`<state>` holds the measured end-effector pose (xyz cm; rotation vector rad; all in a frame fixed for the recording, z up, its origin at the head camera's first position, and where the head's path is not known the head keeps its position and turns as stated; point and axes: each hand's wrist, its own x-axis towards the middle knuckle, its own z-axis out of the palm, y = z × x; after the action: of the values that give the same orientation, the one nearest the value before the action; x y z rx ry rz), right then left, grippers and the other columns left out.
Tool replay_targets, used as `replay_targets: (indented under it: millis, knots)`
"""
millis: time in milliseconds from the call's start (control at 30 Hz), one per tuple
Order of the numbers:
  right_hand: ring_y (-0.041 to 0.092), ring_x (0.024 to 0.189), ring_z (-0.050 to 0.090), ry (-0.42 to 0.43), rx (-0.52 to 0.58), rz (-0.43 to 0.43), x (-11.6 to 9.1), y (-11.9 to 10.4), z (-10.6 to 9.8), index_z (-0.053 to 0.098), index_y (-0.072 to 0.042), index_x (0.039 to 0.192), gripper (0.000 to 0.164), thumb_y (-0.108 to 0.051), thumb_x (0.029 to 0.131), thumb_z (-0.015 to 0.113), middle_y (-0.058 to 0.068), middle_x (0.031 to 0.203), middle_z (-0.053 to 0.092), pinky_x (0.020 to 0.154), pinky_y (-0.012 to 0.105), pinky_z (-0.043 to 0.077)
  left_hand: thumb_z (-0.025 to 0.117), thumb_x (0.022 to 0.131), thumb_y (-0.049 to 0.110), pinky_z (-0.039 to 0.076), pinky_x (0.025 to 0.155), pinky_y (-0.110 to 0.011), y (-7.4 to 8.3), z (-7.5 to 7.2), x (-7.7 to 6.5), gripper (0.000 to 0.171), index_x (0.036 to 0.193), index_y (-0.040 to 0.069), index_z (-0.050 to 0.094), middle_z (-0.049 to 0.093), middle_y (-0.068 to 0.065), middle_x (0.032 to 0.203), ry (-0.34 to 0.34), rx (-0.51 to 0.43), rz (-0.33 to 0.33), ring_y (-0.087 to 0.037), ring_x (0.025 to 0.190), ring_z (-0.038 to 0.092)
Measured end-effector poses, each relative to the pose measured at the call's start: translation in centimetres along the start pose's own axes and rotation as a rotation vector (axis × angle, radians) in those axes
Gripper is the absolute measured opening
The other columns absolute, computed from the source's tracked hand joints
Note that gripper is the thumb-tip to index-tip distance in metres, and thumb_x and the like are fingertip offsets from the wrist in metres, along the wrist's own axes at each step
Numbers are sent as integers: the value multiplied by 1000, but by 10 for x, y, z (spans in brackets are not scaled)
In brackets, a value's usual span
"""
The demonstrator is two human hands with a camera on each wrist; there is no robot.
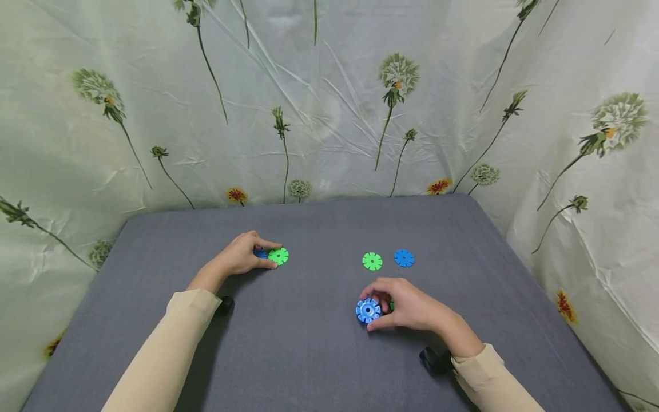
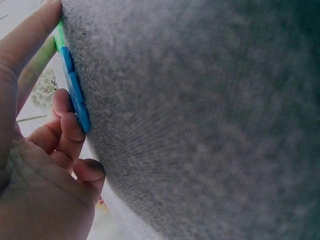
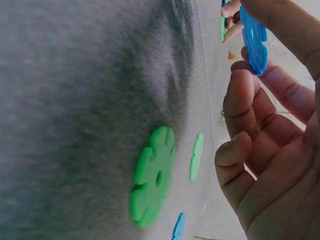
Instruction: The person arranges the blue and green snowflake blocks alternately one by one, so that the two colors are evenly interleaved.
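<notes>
My left hand (image 1: 239, 254) pinches a green notched disc (image 1: 282, 261) by its edges, between thumb and index finger, low at the grey tabletop. Partly hidden under that hand is a blue notched disc (image 1: 259, 253); in the left wrist view this blue disc (image 2: 75, 90) sits by the curled fingers. Over the table's right half, my right hand (image 1: 412, 306) grips another blue notched disc (image 3: 255, 42) by its rim, raised off the cloth. Beneath the right hand a green disc (image 3: 154, 177) lies flat on the table, mostly covered in the head view.
Beyond the right hand, a green disc (image 1: 372, 261) and a blue disc (image 1: 404, 258) lie side by side on the grey cloth (image 1: 309, 343). A pale curtain (image 1: 329, 114) with a dandelion print hangs around the table's back and sides.
</notes>
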<state>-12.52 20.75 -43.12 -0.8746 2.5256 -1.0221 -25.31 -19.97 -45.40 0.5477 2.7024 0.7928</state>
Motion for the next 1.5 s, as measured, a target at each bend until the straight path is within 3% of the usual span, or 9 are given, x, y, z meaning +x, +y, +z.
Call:
replay_targets:
  millis: [467, 700, 900, 1167, 1500]
  knots:
    - [9, 87, 62, 58, -52, -37, 41, -7, -10, 76, -17, 121, 47, -31, 82, 97, -8, 99, 68, 81, 29, 55, 89, 90, 38, 39, 78, -35, -3, 0, 1, 54, 141, 25, 74, 61, -10, 104, 1, 21, 3, -22, 88, 49]
    - [14, 90, 62, 55, -84, -19, 65, -10, -14, 76, -16, 122, 46, -29, 83, 96, -6, 102, 67, 79, 29, 52, 89, 90, 37, 35, 77, -36, -4, 0, 1, 54, 140, 25, 74, 61, -10, 103, -2, 1, -3, -22, 87, 44]
    - [15, 93, 62, 40, -114, 18, 82, -12, -15, 75, -18, 123, 46, -29, 83, 96, -6, 106, 68, 87, 36, 55, 89, 90, 38, 37, 78, -35, -3, 0, 1, 54, 140, 26, 74, 61, -11, 106, -1, -2, -13, -22, 88, 46]
    - [13, 93, 62, 22, -112, 17, 107, -15, -12, 75, -17, 125, 47, -33, 85, 94, -4, 107, 68, 86, 29, 53, 89, 90, 37, 40, 81, -35, -1, -1, 0, 54, 141, 25, 74, 61, -11, 107, -4, 9, -25, -23, 92, 51]
    - [10, 93, 61, -7, -103, 42, 136, -18, -7, 74, -16, 126, 47, -33, 86, 93, -1, 108, 68, 88, 29, 53, 89, 90, 38, 41, 79, -35, -3, 0, 1, 53, 139, 26, 75, 60, -10, 103, 7, 22, -12, -22, 91, 53]
